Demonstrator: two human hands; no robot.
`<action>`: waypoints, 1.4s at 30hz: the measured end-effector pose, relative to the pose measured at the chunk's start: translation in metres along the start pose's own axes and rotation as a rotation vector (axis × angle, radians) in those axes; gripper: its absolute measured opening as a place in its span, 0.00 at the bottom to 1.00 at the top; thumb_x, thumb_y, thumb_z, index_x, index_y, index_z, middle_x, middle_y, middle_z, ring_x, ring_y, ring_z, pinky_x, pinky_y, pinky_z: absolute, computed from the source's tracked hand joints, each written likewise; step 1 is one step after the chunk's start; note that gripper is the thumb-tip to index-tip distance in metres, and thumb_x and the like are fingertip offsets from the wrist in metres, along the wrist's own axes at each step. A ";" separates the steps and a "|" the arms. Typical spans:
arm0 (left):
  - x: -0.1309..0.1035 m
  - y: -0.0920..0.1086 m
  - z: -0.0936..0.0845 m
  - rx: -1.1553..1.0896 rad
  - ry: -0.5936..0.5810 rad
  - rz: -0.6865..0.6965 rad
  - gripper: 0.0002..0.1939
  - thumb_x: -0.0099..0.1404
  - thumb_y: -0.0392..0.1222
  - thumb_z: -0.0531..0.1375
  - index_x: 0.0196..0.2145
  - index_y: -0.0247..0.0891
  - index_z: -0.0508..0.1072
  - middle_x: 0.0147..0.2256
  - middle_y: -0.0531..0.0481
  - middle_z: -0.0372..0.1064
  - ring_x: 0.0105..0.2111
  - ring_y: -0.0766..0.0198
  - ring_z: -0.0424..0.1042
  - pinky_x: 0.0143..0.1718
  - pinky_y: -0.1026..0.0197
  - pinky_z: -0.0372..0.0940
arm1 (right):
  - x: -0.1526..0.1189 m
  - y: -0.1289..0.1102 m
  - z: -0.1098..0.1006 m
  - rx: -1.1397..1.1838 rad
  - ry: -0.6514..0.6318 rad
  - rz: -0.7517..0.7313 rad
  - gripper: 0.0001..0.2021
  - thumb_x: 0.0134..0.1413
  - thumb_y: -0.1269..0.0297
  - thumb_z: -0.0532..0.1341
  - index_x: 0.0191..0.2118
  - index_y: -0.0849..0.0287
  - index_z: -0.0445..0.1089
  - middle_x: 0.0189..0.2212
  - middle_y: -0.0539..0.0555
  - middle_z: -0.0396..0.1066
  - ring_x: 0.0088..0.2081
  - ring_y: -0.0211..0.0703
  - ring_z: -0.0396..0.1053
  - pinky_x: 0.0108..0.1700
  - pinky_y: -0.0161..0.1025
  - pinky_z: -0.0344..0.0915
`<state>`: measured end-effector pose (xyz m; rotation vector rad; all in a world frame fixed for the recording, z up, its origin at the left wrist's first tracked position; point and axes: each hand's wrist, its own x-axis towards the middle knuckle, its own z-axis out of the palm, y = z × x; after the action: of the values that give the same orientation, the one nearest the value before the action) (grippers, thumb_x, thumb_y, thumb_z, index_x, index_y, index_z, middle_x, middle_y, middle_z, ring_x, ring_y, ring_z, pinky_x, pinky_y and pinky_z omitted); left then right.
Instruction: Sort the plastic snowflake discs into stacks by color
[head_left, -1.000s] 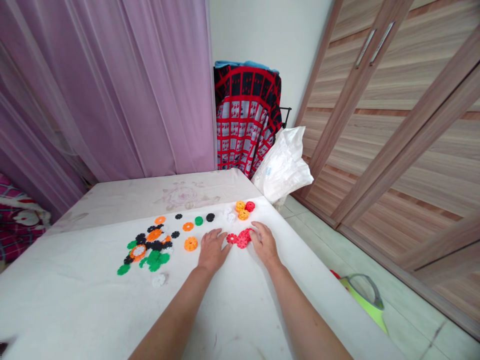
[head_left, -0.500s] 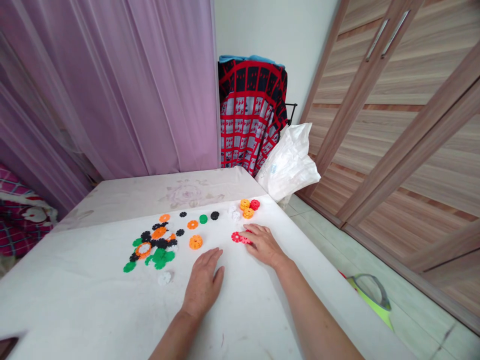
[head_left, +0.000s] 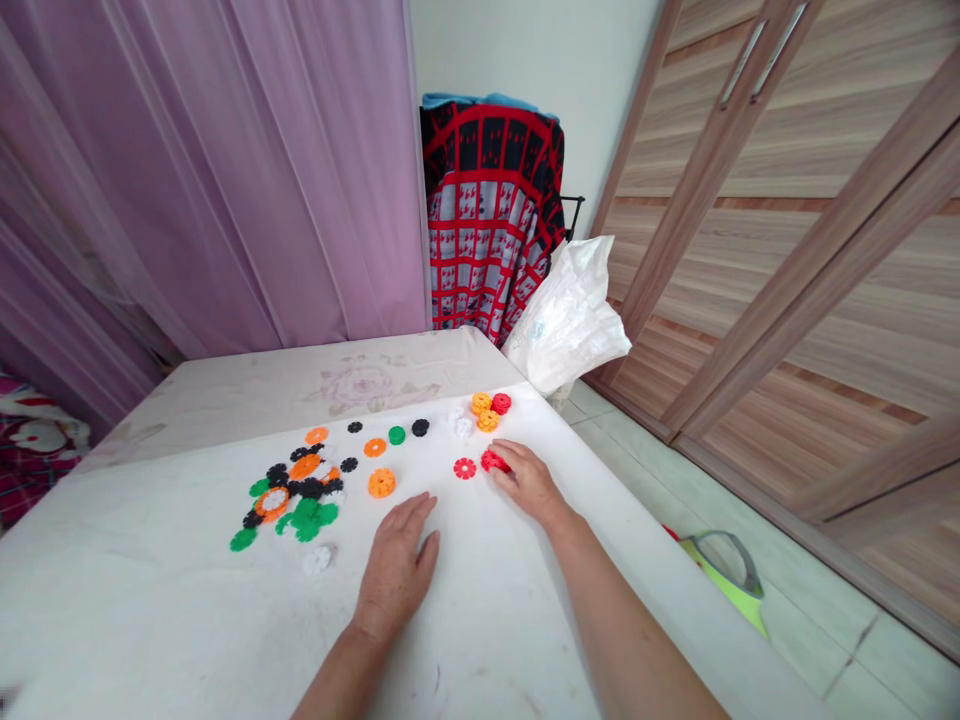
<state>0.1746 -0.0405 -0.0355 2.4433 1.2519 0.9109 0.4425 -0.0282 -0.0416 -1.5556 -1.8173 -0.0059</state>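
My right hand (head_left: pixel 527 484) has its fingertips closed on red notched plastic discs (head_left: pixel 493 460), partly covered by the fingers; how many cannot be made out. A single red disc (head_left: pixel 464 468) lies flat just left of it. My left hand (head_left: pixel 397 560) rests on the white cloth, palm down with its fingers stretched out and nothing in them. An orange disc stack (head_left: pixel 381 483) lies beyond its fingertips. Left of that hand is a white disc (head_left: pixel 318 559). Farther left spreads a mixed pile with green discs (head_left: pixel 309 519), orange, black and white ones.
Yellow discs (head_left: pixel 488 420), a red stack (head_left: pixel 501 403) and white discs (head_left: pixel 463 425) sit near the table's far right edge. A white plastic bag (head_left: pixel 570 315) stands behind that corner. Black discs (head_left: pixel 420 428) and a green disc (head_left: pixel 397 435) lie mid-table. A wardrobe (head_left: pixel 787 330) is at right.
The red discs under my right hand have come apart from the single red disc, slightly to the right. My left hand stays in place on the cloth. The camera view has shifted a little.
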 end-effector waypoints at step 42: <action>0.000 0.000 -0.002 0.014 -0.019 0.012 0.21 0.65 0.42 0.52 0.54 0.40 0.70 0.53 0.44 0.71 0.52 0.55 0.70 0.54 0.46 0.66 | 0.000 -0.027 0.003 -0.290 -0.018 0.165 0.16 0.59 0.63 0.56 0.51 0.56 0.70 0.55 0.61 0.65 0.50 0.49 0.68 0.54 0.44 0.64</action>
<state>0.1736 -0.0404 -0.0338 2.4664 1.2429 0.8828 0.4179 -0.0338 -0.0319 -1.9099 -1.7551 -0.1861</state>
